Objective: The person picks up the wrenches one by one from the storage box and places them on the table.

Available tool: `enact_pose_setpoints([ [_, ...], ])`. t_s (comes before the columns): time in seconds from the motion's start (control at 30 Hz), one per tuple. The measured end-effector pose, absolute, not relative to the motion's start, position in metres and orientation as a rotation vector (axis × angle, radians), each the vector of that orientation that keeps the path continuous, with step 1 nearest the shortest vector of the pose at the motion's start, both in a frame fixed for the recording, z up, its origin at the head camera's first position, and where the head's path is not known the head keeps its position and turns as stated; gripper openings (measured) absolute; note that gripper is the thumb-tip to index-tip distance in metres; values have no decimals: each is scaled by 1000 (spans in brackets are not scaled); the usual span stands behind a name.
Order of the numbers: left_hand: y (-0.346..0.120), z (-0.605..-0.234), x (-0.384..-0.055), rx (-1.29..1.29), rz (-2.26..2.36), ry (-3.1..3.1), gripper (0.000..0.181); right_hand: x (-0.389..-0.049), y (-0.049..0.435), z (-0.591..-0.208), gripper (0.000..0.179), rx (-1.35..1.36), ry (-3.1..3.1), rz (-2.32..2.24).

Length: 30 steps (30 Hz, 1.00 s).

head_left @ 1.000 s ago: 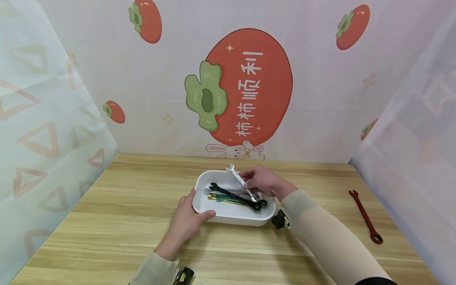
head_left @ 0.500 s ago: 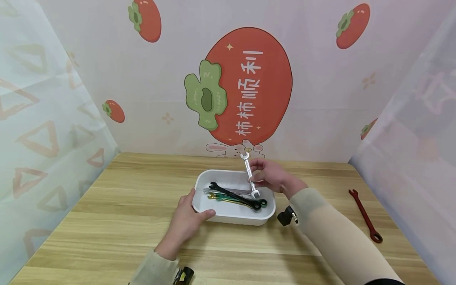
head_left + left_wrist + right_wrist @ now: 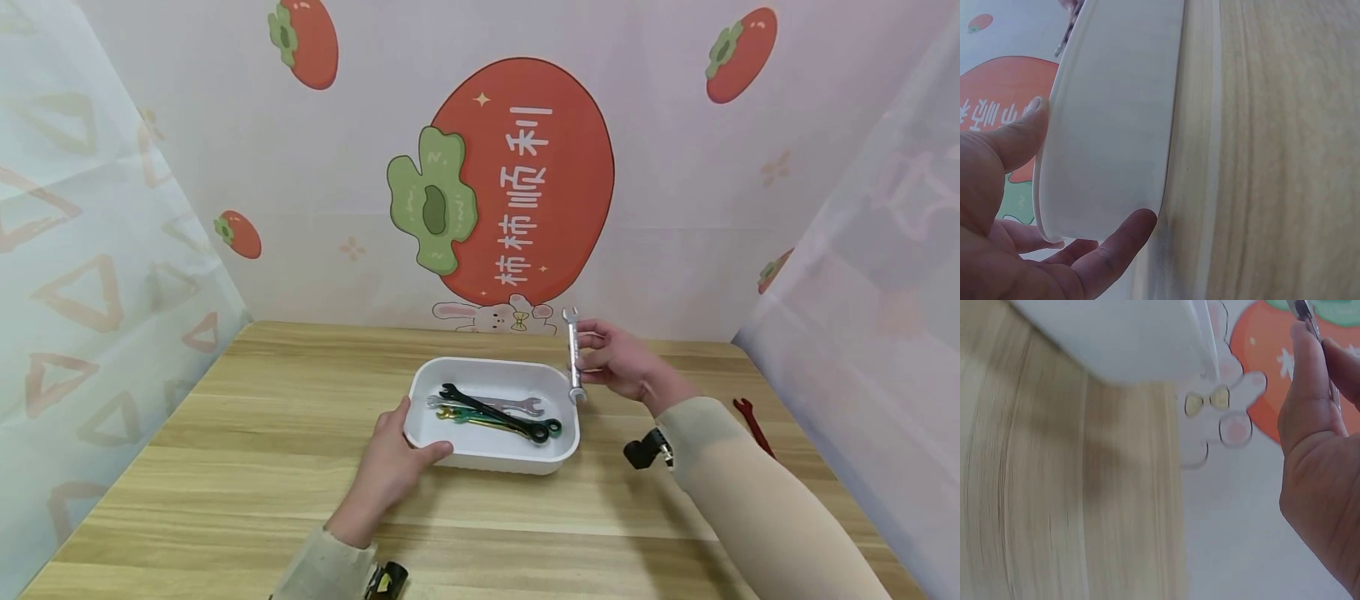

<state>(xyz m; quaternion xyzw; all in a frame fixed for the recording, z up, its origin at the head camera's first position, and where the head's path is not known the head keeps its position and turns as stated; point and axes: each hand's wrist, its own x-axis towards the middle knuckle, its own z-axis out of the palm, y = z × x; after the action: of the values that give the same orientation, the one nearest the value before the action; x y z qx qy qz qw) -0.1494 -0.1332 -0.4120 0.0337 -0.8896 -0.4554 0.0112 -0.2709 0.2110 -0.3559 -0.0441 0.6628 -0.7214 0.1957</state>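
Presumably light, stiff, slick: one silver wrench [image 3: 573,343], pinched mid-shank (likely the best hold) by the right grip [image 3: 618,364], raised toward the surface's [image 3: 300,392] far edge; left grip [image 3: 393,458] holding the tray [image 3: 487,461].

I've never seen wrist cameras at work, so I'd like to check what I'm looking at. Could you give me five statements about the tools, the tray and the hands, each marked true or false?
1. The right hand holds a silver wrench. True.
2. Both hands hold wrenches. False: the left hand holds the white tray at its left end.
3. A black wrench lies across other wrenches in the tray. True.
4. Every wrench in view is in the tray or in a hand. False: a red wrench lies on the table, partly hidden by the right sleeve.
5. The tray stands with its open side up. True.
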Motion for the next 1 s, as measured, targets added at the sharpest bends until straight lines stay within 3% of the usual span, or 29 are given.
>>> enact_pose_setpoints([
  [0.6,-133,-410,-148,112,-1399,-2769,100,-253,310,-368,59,-174,1934,-1926],
  [1.0,-133,-414,-152,127,-1400,-2771,101,-228,379,-386,50,-211,1798,-1966],
])
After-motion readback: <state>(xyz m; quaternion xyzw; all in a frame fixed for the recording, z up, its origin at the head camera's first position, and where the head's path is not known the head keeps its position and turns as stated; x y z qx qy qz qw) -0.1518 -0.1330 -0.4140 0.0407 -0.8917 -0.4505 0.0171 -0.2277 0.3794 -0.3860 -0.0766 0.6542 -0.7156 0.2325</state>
